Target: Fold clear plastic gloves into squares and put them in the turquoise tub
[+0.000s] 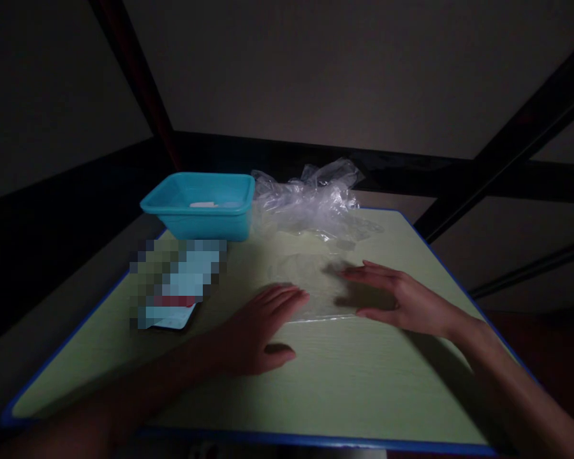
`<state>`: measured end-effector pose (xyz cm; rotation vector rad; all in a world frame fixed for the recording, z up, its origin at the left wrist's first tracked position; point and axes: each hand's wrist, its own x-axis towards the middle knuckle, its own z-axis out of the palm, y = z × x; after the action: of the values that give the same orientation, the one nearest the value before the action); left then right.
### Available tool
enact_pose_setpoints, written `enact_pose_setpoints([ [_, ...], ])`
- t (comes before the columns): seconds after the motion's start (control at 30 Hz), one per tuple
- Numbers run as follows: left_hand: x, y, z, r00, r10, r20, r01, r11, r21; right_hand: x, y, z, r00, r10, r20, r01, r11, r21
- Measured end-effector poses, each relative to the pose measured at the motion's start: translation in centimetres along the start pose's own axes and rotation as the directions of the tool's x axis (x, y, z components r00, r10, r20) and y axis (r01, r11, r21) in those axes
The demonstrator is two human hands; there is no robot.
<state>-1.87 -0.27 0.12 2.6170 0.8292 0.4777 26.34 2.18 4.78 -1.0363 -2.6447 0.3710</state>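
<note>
Clear plastic sheet [310,290] lies flat on the pale green table [363,395], just in front of a crumpled heap of the same film [310,197]. The left hand [256,335] rests palm down with fingers spread at the sheet's near left edge; the right hand [402,299] is open and flat, fingertips on its right side; neither grips anything. The step looks like smoothing or pinning the sheet. A next move would call for a light, even press, as thin film slips and creases easily. A teal tub [201,204] stands behind, well apart
</note>
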Motion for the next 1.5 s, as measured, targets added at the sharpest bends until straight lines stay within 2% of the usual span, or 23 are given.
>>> enact_pose_setpoints([
  [0.1, 0.0, 0.0, 0.1, 0.991, -0.078, -0.109, 0.08, 0.997, 0.015, 0.4, 0.0, -0.5, 0.998, 0.002, -0.057, -0.005, 0.999, -0.041],
  [0.2, 0.0, -0.1, 0.2, 0.977, -0.115, -0.178, 0.12, 0.993, 0.021, -0.2, -0.4, 0.1, 1.0, -0.017, -0.017, 0.016, 0.997, -0.069],
  [0.5, 0.2, 0.1, 0.2, 0.974, -0.128, -0.187, 0.143, 0.988, 0.066, -0.1, -1.4, 1.8, 0.991, -0.097, 0.091, 0.108, 0.986, -0.129],
  [0.77, 0.1, -0.2, 0.6, 0.973, -0.115, -0.201, 0.146, 0.978, 0.147, -0.3, -1.1, 2.6, 0.987, -0.158, 0.026, 0.16, 0.969, -0.187],
  [0.97, 0.2, -0.3, 0.7, 0.965, -0.012, -0.262, 0.071, 0.974, 0.214, -0.1, -0.6, 3.0, 0.979, -0.195, -0.052, 0.179, 0.958, -0.225],
  [1.1, 0.3, -0.3, 0.7, 0.949, 0.063, -0.31, 0.016, 0.969, 0.247, -0.2, -0.3, 3.0, 0.983, -0.16, -0.089, 0.136, 0.965, -0.226],
  [1.23, 0.4, -0.3, 0.7, 0.941, 0.044, -0.335, 0.049, 0.963, 0.264, -0.2, -0.3, 2.8, 0.982, -0.11, -0.157, 0.076, 0.975, -0.207],
  [1.5, 0.8, -0.7, 0.4, 0.921, 0.051, -0.387, 0.091, 0.935, 0.341, -0.1, -0.8, 2.8, 0.943, 0.049, -0.328, -0.042, 0.999, 0.028],
])
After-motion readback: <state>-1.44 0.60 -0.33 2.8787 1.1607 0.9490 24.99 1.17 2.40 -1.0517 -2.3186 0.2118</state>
